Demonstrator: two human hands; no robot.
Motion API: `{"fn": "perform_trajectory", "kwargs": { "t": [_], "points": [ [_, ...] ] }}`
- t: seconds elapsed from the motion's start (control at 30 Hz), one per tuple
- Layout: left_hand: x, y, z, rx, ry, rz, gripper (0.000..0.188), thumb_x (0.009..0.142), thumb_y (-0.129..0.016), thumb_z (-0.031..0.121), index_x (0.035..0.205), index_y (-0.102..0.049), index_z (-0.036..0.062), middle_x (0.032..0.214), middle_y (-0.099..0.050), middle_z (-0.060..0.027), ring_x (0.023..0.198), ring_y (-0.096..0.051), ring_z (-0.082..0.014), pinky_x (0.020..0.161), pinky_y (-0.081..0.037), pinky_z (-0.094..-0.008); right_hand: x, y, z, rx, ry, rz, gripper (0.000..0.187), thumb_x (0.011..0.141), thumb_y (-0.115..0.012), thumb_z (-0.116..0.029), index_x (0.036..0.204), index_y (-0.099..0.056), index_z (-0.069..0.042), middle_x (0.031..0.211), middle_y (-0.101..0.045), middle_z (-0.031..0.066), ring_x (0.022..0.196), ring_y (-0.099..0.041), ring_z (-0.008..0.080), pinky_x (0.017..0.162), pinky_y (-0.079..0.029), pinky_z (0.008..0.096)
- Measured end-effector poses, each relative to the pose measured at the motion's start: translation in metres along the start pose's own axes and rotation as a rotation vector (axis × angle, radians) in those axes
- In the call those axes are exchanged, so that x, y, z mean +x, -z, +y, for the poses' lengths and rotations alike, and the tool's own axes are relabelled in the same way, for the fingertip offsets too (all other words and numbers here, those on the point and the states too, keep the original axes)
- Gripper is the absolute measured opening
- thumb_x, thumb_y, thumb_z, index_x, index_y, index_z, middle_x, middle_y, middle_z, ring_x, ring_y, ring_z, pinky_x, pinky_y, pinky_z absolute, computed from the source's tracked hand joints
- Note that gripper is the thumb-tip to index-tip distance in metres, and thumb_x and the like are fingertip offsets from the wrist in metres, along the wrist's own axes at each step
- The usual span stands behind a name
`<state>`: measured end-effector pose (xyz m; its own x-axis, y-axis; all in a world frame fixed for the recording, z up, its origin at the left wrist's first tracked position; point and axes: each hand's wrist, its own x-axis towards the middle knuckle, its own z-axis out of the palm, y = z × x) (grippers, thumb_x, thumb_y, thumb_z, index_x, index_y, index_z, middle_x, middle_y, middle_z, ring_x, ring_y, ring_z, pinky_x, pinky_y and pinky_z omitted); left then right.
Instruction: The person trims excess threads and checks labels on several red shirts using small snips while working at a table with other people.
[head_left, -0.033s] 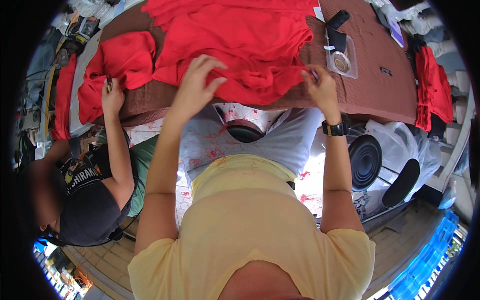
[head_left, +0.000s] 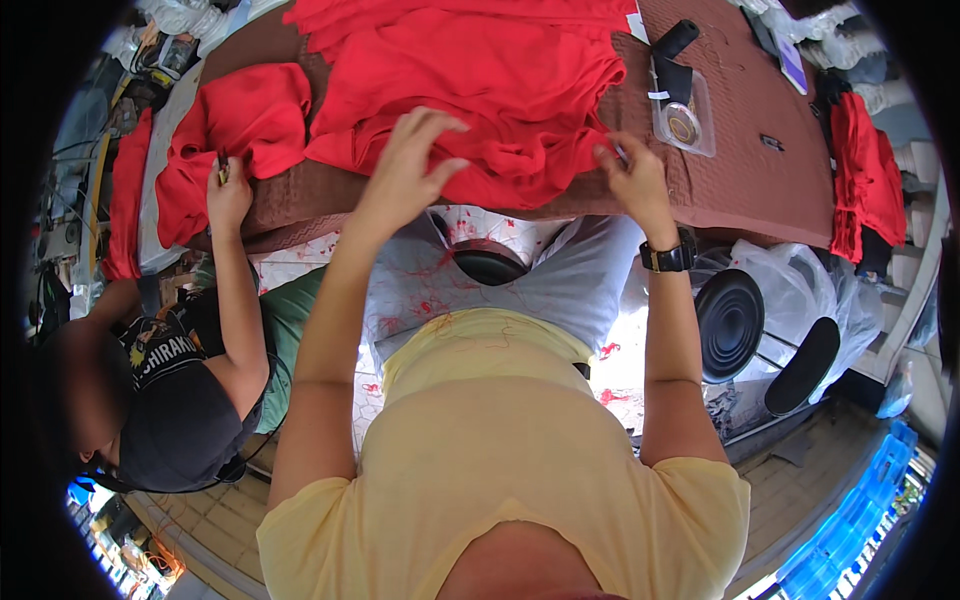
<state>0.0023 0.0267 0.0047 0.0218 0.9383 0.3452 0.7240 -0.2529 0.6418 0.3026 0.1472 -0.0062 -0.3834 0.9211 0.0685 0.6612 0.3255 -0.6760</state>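
Note:
A large piece of red cloth [head_left: 480,70] lies rumpled over the table in front of me. Above its near part hovers my left hand [head_left: 412,180], thumb and fingers spread, nothing between them. By the cloth's right edge is my right hand [head_left: 640,185], its fingers curled around a small, thin metallic tool [head_left: 622,156]. Most of that tool is hidden by the fingers, so its kind does not show. A dark watch is on my right wrist.
A co-worker's hand [head_left: 230,195] at left pinches a small tool over another red cloth [head_left: 250,110]. A clear plastic box [head_left: 700,120] with a tape roll and a black object [head_left: 675,40] stand on the brown-covered table [head_left: 750,190]. More red cloth [head_left: 868,175] hangs at right.
My left hand has shifted slightly to the right, and my right hand has turned a little inward. The co-worker's hand has moved slightly right.

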Motion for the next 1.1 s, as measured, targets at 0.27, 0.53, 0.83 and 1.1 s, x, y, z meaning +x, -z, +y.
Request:
{"fn": "perform_trajectory", "kwargs": {
  "t": [0.27, 0.53, 0.83, 1.1],
  "points": [
    [0.014, -0.046, -0.007, -0.109, 0.065, -0.121, 0.036, 0.079, -0.078, 0.013, 0.109, -0.061, 0.0024, 0.108, -0.060, -0.0140, 0.106, -0.055, -0.0355, 0.093, -0.045, -0.0427, -0.027, 0.023, -0.036, -0.151, 0.042, 0.157, 0.027, 0.086, -0.073, -0.021, 0.106, -0.073, -0.003, 0.100, -0.072, 0.0193, 0.089, -0.070, 0.0354, 0.077, -0.054, 0.0435],
    [0.016, -0.043, 0.022, -0.568, 0.208, 0.078, 0.021, 0.088, -0.070, 0.002, 0.109, -0.064, -0.0007, 0.101, -0.066, -0.0037, 0.093, -0.059, -0.0107, 0.090, -0.046, -0.0265, -0.023, -0.041, -0.052, 0.724, -0.143, 0.035, 0.025, 0.096, -0.069, -0.022, 0.099, -0.072, 0.003, 0.089, -0.073, 0.0084, 0.077, -0.064, 0.0143, 0.069, -0.048, 0.0309],
    [-0.010, -0.049, 0.016, -0.777, 0.376, 0.112, 0.052, 0.088, -0.071, -0.003, 0.134, -0.048, 0.0013, 0.099, -0.066, -0.0022, 0.086, -0.057, -0.0035, 0.075, -0.044, -0.0213, -0.026, -0.051, -0.053, 0.842, -0.120, 0.064, 0.021, 0.098, -0.067, -0.018, 0.104, -0.070, 0.002, 0.097, -0.071, 0.0047, 0.087, -0.062, 0.0077, 0.080, -0.049, 0.0231],
    [-0.010, -0.053, 0.035, -0.065, 0.100, 0.357, 0.044, 0.084, -0.076, 0.002, 0.125, -0.060, 0.0052, 0.104, -0.061, -0.0098, 0.082, -0.059, -0.0189, 0.078, -0.050, -0.0292, -0.029, -0.065, -0.049, 0.871, -0.062, 0.118, 0.019, 0.098, -0.068, -0.017, 0.103, -0.069, 0.001, 0.084, -0.061, -0.0027, 0.075, -0.053, 0.0039, 0.067, -0.043, 0.0200]
  ]
}}
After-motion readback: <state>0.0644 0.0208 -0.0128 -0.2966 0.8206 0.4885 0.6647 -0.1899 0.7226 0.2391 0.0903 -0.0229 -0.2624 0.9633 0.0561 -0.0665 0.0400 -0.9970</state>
